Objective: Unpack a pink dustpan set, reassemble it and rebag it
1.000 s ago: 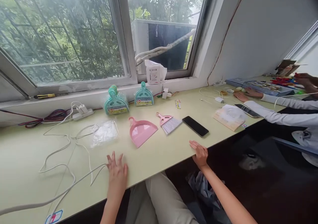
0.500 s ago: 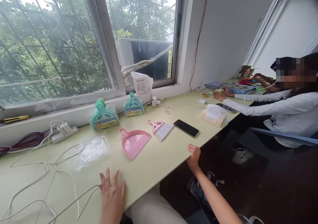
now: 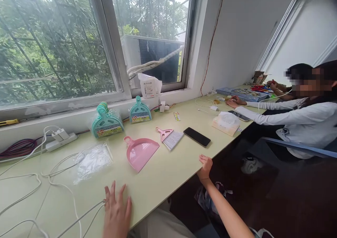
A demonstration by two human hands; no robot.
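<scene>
A long pale-green worktop [image 3: 163, 171] runs under a wide window [image 3: 60, 44]. The left hand [image 3: 116, 213] lies flat, fingers spread, holding nothing, touching a white cable [image 3: 79, 218]. The right hand [image 3: 205, 166] rests open on the worktop's edge. At 12 o'clock from the left hand lies a pink dustpan [image 3: 140, 153], a small brush [image 3: 170, 136] just beside it.

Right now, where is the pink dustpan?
In the head view the pink dustpan lies flat on the table, mid-frame, between the clear plastic bag on its left and the small pink brush on its right.
</scene>
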